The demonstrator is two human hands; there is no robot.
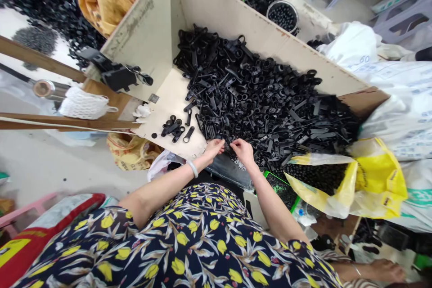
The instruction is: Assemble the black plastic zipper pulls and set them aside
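Observation:
My left hand (215, 147), with a pale bangle (193, 169) on its wrist, has its thumb and fingers pinched at the near edge of a big heap of black plastic parts (243, 94). Just to its right, my right hand (242, 149) is also closed in a pinch, fingertips facing the left ones across a small gap. Whatever either pinch holds is too small and dark to make out against the heap. Many heaped parts are flat strips with a ring at one end. A small separate cluster (173, 127) of ringed parts lies on the board left of my left hand.
Pale board walls (266, 36) enclose the heap at the back and left. Beyond stands a round tin (282, 17) of black pieces. A yellow plastic bag (378, 180) and white sacks (398, 99) crowd the right. A green-edged tray (281, 189) sits beside my right forearm.

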